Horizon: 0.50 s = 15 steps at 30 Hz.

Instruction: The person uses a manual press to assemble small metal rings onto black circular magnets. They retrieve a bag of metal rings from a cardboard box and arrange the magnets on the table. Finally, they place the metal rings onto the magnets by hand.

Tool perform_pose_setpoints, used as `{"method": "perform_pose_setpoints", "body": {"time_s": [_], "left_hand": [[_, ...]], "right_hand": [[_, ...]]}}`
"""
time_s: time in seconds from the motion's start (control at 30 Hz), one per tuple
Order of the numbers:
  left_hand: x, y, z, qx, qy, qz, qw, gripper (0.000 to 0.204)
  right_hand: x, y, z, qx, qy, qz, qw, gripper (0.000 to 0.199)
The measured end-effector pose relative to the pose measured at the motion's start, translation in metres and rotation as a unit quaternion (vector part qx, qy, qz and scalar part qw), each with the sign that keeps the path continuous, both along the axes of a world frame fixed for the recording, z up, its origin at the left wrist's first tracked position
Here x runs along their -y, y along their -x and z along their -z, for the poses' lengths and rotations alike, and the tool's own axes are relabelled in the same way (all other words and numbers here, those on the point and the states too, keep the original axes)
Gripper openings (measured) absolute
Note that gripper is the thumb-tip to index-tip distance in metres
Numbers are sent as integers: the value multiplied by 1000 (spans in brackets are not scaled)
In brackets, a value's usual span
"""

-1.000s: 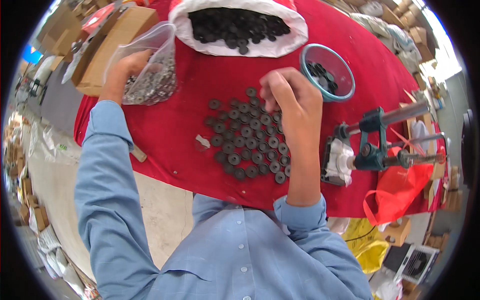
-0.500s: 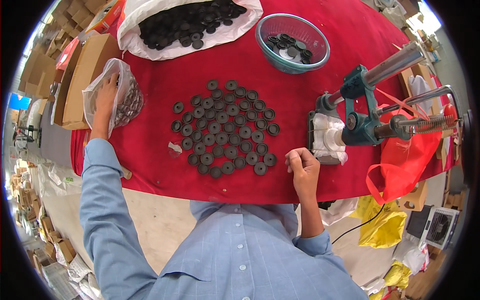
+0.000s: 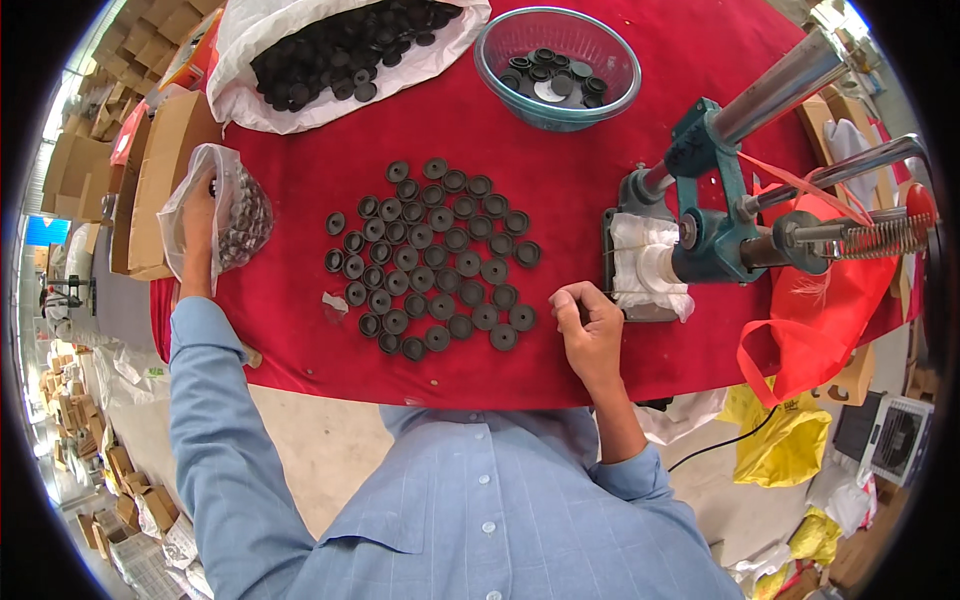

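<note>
My left hand (image 3: 198, 222) reaches down into a clear plastic bag (image 3: 228, 160) of small, dark, shiny pieces at the table's left. Its fingers are hidden inside the bag. My right hand (image 3: 588, 335) rests over the red cloth (image 3: 480, 375), near the front edge, with its fingers curled closed; whether anything is in them is hidden. Between the hands, many round black plastic caps (image 3: 420, 237) lie spread out singly, hollow side up. Just right of my right hand stands a green hand press (image 3: 725, 200) with white cloth (image 3: 645, 255) wrapped at its base.
A white sack (image 3: 300, 118) of black caps lies at the back left, and a clear bluish bowl (image 3: 560, 118) with more caps at the back. A cardboard box (image 3: 165, 190) stands beyond the plastic bag. A red bag (image 3: 810, 350) lies by the press, at the right edge.
My left hand has gone deeper into the plastic bag, so its fingers no longer show. My right hand keeps its curled pose near the press. The view has shifted slightly.
</note>
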<state>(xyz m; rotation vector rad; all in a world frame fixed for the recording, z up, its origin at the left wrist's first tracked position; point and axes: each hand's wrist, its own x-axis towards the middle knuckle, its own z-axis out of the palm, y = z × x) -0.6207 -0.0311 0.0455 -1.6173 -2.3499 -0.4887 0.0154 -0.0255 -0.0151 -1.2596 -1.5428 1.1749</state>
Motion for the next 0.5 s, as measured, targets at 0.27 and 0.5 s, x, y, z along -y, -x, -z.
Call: {"method": "perform_pose_setpoints", "body": {"time_s": [0.27,0.5], "left_hand": [[0,36,0,-77,95,-209,970,49],[-6,7,-3,-76,7,-140,987,63]], "right_hand": [[-2,0,-11,3,13,-8,1000,14],[-1,-3,-8,5,10,1,1000,14]]}}
